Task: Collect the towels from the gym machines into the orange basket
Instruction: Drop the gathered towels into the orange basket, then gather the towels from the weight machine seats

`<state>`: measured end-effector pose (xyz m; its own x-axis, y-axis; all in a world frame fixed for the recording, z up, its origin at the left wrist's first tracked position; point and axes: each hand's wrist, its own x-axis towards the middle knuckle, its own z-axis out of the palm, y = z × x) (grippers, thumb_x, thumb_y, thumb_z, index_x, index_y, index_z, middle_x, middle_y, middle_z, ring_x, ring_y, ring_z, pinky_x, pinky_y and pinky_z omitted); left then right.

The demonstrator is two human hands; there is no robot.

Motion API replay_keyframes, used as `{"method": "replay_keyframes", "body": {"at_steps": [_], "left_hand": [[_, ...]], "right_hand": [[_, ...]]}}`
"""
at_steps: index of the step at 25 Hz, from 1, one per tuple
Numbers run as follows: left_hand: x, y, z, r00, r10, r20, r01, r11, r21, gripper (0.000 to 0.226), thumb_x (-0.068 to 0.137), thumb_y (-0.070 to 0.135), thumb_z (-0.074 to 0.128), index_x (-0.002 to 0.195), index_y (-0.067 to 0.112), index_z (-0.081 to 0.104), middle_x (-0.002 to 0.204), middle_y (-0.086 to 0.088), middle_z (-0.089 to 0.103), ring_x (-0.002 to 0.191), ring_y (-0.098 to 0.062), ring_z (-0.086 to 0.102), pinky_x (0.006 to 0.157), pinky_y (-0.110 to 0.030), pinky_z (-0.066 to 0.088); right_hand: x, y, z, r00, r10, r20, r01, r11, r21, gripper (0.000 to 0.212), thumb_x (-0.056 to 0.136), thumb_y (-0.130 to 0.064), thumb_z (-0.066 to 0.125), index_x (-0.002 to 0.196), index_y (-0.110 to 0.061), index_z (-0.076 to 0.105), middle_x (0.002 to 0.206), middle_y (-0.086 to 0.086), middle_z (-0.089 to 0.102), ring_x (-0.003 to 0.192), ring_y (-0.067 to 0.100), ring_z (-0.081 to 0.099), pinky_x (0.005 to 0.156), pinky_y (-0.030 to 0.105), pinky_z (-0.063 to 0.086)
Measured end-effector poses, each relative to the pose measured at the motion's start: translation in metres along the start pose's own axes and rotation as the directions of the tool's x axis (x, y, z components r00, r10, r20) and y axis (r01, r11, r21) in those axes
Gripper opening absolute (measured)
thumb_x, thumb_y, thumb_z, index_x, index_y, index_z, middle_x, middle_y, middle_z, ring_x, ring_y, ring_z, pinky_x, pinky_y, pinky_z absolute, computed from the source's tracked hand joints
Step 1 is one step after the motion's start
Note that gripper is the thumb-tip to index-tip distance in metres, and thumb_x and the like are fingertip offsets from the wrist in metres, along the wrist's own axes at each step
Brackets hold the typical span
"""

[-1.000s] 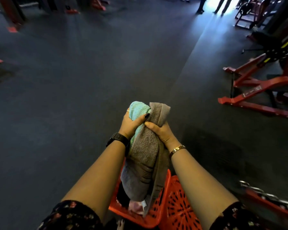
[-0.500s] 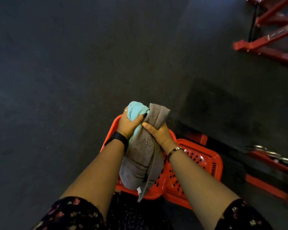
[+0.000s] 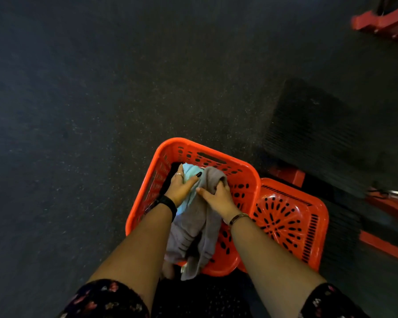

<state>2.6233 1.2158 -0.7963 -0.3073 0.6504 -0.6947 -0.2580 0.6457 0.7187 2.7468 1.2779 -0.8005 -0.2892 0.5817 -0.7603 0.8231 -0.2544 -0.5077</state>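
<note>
An orange perforated basket [image 3: 184,145] stands on the dark gym floor right below me. Both hands hold a bundle of towels down inside it. My left hand [image 3: 180,187] grips a light teal towel [image 3: 190,171] at the top of the bundle. My right hand [image 3: 218,196] clutches a grey towel [image 3: 193,228] that drapes down over the basket's near rim. Dark cloth lies deeper in the basket, mostly hidden.
A second orange basket or lid [image 3: 290,221] leans against the first one's right side. Red gym machine frames [image 3: 381,21] sit at the top right and along the right edge [image 3: 386,244]. A black ribbed mat [image 3: 313,131] lies to the right. Dark rubber floor [image 3: 78,111] spreads left.
Both hands have lowered the towel bundle from chest height down into the orange basket. My view has tilted downward, so the basket is now fully in sight.
</note>
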Motion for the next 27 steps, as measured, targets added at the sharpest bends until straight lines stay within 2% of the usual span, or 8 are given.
{"method": "replay_keyframes", "body": {"at_steps": [2,6,9,11,13,15,20,27], "left_hand": [[-0.001,0.001,0.004,0.998,-0.053,-0.028,0.053,0.998,-0.030,0.066,0.097,0.025,0.048,0.151,0.010,0.014,0.158,-0.008,0.021,0.144,-0.016,0.023,0.112,-0.021,0.019],[-0.017,0.026,0.007,0.993,-0.103,-0.056,0.091,0.980,-0.177,0.050,0.100,0.019,0.040,0.147,0.008,0.028,0.147,-0.010,0.040,0.127,-0.012,0.040,0.090,-0.007,0.035],[-0.032,0.054,0.004,0.994,-0.082,-0.070,0.065,0.973,-0.221,0.055,0.088,0.049,0.054,0.136,0.022,0.049,0.142,-0.008,0.049,0.131,-0.023,0.047,0.111,-0.030,0.033],[-0.035,0.069,0.004,0.993,-0.092,-0.069,0.064,0.940,-0.334,0.070,0.072,0.062,0.064,0.134,0.033,0.051,0.139,-0.005,0.053,0.119,-0.021,0.057,0.106,-0.042,0.043],[-0.065,0.117,0.011,0.998,-0.005,-0.062,-0.020,0.920,-0.391,0.058,0.090,0.045,0.052,0.142,0.024,0.040,0.141,0.000,0.047,0.121,-0.015,0.054,0.101,-0.035,0.044],[-0.103,0.167,0.019,0.985,0.131,-0.113,-0.162,0.926,-0.341,0.048,0.099,0.029,0.037,0.146,0.020,0.032,0.150,-0.001,0.037,0.137,-0.014,0.036,0.111,-0.030,0.029],[-0.186,0.280,0.038,0.942,0.326,-0.077,-0.335,0.906,-0.258,0.046,0.101,0.028,0.034,0.146,0.022,0.031,0.155,0.000,0.030,0.144,-0.016,0.026,0.118,-0.036,0.019],[-0.351,0.382,0.095,0.783,0.572,0.244,-0.544,0.820,-0.178,0.079,0.081,0.069,0.031,0.149,0.030,0.020,0.160,0.003,0.018,0.148,-0.018,0.016,0.122,-0.044,0.011]], "right_hand": [[0.002,-0.003,0.000,0.997,0.048,-0.054,-0.052,0.997,-0.060,0.065,0.084,-0.039,0.067,0.138,-0.008,0.046,0.146,0.013,0.038,0.134,0.032,0.041,0.111,0.041,0.037],[-0.012,-0.021,-0.009,0.977,-0.028,-0.211,0.053,0.992,0.115,0.033,0.090,-0.026,0.058,0.120,-0.013,0.060,0.128,0.009,0.057,0.128,0.027,0.047,0.115,0.044,0.030],[-0.037,-0.038,-0.028,0.977,-0.051,-0.206,0.132,0.905,0.405,0.040,0.095,-0.028,0.047,0.134,-0.022,0.051,0.141,0.003,0.050,0.134,0.020,0.042,0.116,0.043,0.030],[-0.057,-0.057,-0.049,0.976,-0.076,-0.204,0.179,0.813,0.555,0.043,0.100,-0.019,0.038,0.143,-0.021,0.040,0.151,0.001,0.039,0.139,0.016,0.034,0.119,0.040,0.025],[-0.085,-0.077,-0.075,0.967,-0.114,-0.228,0.235,0.746,0.623,0.045,0.101,-0.015,0.031,0.146,-0.020,0.034,0.154,-0.001,0.033,0.141,0.013,0.029,0.118,0.035,0.022],[-0.118,-0.097,-0.103,0.940,-0.191,-0.285,0.332,0.714,0.616,0.047,0.101,-0.013,0.028,0.148,-0.018,0.031,0.155,0.000,0.030,0.138,0.007,0.028,0.111,0.024,0.021],[-0.216,-0.154,-0.190,0.840,-0.308,-0.446,0.538,0.579,0.613,0.049,0.102,-0.015,0.027,0.150,-0.019,0.025,0.159,-0.002,0.023,0.130,-0.002,0.025,0.108,0.020,0.017],[-0.381,-0.169,-0.313,0.671,-0.356,-0.651,0.736,0.429,0.524,0.047,0.104,-0.034,0.023,0.151,-0.030,0.020,0.160,-0.009,0.017,0.138,0.000,0.021,0.115,0.029,0.011]]}}
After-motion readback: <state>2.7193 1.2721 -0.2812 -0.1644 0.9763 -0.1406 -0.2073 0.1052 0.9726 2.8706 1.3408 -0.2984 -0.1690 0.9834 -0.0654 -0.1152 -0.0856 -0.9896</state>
